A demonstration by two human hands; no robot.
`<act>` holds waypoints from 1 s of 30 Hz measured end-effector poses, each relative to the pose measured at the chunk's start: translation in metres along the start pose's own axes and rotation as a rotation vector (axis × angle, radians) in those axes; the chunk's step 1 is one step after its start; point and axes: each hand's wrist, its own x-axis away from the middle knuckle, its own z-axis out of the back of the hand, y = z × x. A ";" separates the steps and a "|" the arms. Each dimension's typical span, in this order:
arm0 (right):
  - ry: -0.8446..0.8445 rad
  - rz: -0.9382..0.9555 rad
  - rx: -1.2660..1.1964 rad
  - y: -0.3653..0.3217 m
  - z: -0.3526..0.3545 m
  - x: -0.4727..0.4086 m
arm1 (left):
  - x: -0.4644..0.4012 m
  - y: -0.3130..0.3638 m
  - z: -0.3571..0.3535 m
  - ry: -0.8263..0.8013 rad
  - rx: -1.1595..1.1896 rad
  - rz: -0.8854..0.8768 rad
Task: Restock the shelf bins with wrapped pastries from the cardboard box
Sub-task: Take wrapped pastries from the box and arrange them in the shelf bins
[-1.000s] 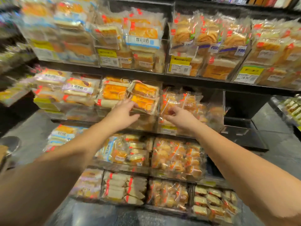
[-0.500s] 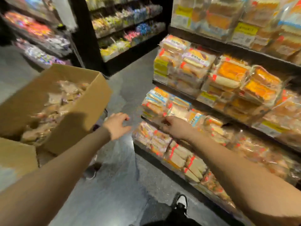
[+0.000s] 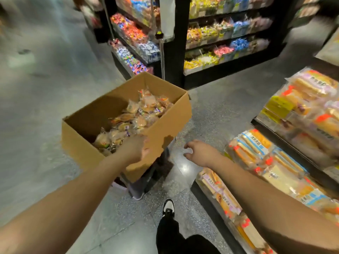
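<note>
left hand [image 3: 134, 150] over near wall of cardboard box [image 3: 165, 121]; wrapped pastries [image 3: 135, 118] inside; right hand [image 3: 199, 151] empty, fingers loosely curled.

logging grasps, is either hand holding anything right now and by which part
Nothing is held. The left hand reaches over the near rim of the brown cardboard box of wrapped pastries, empty; the right hand hangs over the floor, loosely curled.

A black candy shelf [image 3: 183, 52] stands at the far side of the grey speckled floor [image 3: 220, 107], its tiers packed with bright wrapped sweets [image 3: 220, 32]. A black-and-white shoe [image 3: 168, 208] and a dark trouser leg [image 3: 167, 233] show below.
</note>
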 end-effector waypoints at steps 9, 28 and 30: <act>-0.012 0.022 -0.037 0.007 0.054 -0.172 | -0.125 -0.056 0.048 0.031 0.128 0.197; -0.022 -0.285 0.115 0.053 0.091 -0.436 | -0.392 -0.146 0.005 -0.106 -0.016 0.116; -0.072 -0.322 0.142 0.053 0.081 -0.457 | -0.419 -0.150 -0.008 -0.116 0.016 0.120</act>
